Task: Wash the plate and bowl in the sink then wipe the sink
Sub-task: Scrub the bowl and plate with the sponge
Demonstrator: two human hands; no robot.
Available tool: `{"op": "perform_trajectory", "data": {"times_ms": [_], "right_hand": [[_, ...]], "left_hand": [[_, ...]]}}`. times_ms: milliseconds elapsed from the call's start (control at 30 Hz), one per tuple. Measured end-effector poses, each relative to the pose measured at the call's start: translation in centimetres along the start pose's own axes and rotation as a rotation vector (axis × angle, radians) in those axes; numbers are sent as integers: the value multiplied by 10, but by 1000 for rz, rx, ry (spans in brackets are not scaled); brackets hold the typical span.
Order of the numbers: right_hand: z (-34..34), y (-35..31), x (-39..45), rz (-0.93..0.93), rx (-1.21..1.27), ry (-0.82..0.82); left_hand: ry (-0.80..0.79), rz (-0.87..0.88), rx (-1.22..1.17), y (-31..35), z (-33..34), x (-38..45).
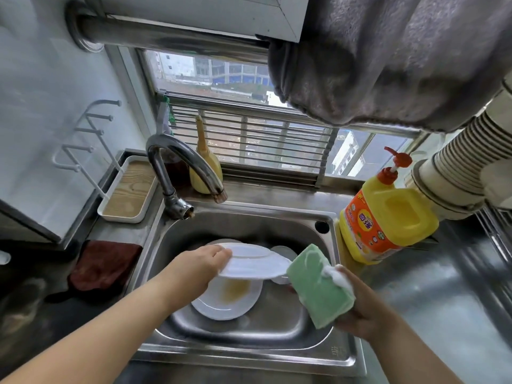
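- A window [221,76] with horizontal metal bars [249,137] sat behind the basin, and daylight came through it, with buildings visible outside.
- The wall [41,92] on the left was pale and carried a white wire rack [83,134].
- A grey cloth [388,59] hung from above at the upper right.
- A ribbed duct hose [457,156] ran along the right side.
- The steel counter [443,286] looked wet and reflective.
- A dark red rag [105,264] lay on the left of the counter.
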State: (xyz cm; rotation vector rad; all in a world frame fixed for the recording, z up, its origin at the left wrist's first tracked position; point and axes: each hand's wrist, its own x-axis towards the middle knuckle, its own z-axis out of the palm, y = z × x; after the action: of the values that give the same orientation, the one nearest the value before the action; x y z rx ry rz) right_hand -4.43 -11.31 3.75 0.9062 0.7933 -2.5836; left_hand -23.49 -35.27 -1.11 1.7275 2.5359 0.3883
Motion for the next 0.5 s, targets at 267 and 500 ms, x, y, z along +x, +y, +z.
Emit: {"op": "perform_trajectory", "data": {"times_ms": [267, 500], "right_hand": [[14, 26, 23, -103, 124, -35], [18, 24, 19, -178, 125, -22]], "left_hand": [[149, 10, -34, 6, 21, -7], [422, -376, -597, 22, 14, -6]]}}
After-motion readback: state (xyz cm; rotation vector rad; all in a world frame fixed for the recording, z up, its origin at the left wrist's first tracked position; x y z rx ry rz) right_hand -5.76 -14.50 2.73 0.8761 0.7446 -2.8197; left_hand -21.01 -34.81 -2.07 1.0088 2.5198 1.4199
